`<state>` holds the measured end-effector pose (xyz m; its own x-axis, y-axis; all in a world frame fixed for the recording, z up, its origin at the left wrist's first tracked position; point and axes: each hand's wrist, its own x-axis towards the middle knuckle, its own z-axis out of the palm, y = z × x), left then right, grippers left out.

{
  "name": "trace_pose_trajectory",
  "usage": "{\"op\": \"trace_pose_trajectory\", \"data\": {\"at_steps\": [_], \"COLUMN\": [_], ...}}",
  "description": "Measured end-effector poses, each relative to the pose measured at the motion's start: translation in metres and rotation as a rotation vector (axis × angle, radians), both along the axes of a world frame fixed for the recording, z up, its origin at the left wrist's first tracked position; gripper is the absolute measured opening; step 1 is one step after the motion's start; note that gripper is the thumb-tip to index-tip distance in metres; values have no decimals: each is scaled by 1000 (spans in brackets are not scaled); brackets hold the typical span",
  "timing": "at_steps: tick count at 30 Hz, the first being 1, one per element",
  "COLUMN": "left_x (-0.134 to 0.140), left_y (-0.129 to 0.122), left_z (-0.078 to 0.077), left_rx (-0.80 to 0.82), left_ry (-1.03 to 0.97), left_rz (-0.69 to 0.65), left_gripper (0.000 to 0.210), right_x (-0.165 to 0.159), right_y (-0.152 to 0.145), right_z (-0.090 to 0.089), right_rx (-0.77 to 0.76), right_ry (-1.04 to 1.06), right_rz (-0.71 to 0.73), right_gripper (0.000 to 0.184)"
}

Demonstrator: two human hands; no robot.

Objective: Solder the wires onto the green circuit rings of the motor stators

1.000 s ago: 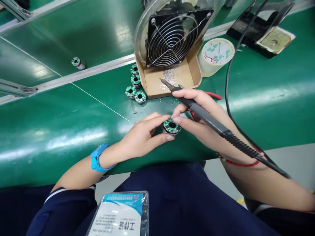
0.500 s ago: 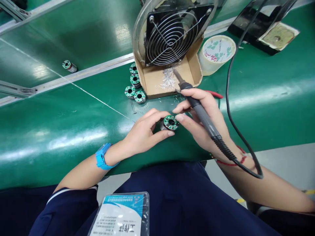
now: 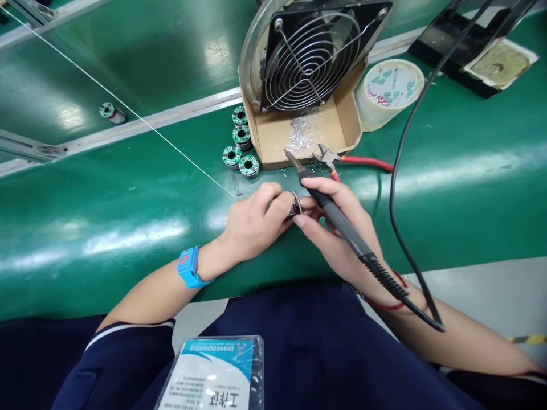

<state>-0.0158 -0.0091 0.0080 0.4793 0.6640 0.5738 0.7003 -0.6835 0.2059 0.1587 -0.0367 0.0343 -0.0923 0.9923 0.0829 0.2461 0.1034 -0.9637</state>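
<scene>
My left hand is closed round a small motor part with a ring-shaped circuit board, tipped on its side and mostly covered by my fingers. My right hand grips a soldering iron between thumb side and forefinger, its tip pointing up and left toward the cardboard tray. The right thumb and other fingertips also touch the board's edge. Just beyond the right hand lie red-handled cutters. Several similar parts with green ring boards stand to the left of the tray.
A fan with a wire guard stands in a cardboard tray with metal clippings. Right of it are a tape-wrapped tub and a black stand with a yellowish sponge. The iron's cable loops past my right arm. Another part lies at the back left.
The motor part has turned from board facing up onto its side. My left fingers have rolled over it. The iron's tip has swung left, and the cutters show more fully.
</scene>
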Motion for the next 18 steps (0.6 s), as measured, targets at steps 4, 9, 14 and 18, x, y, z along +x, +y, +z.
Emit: {"op": "trace_pose_trajectory", "data": {"at_steps": [4,9,14,18], "left_x": [3,-5,-10,-8], "left_y": [-3,5,12,11], "left_z": [-5,-12,-16,-12], "left_rx": [-158,-750,-761,-661], "left_ry": [-41,-386,-591,-545], "left_rz": [11,-54,-108,-132], "left_gripper": [25,36,33,37], "right_x": [2,19,28,40], "right_y": [3,23,29,21], "right_z": [-13,-16,2,6], "right_rx": [142,507,739,697], "right_ry": [-111,-876,-1053,-767], "right_rz": [-21,235,252,103], "right_gripper": [41,31,25,36]}}
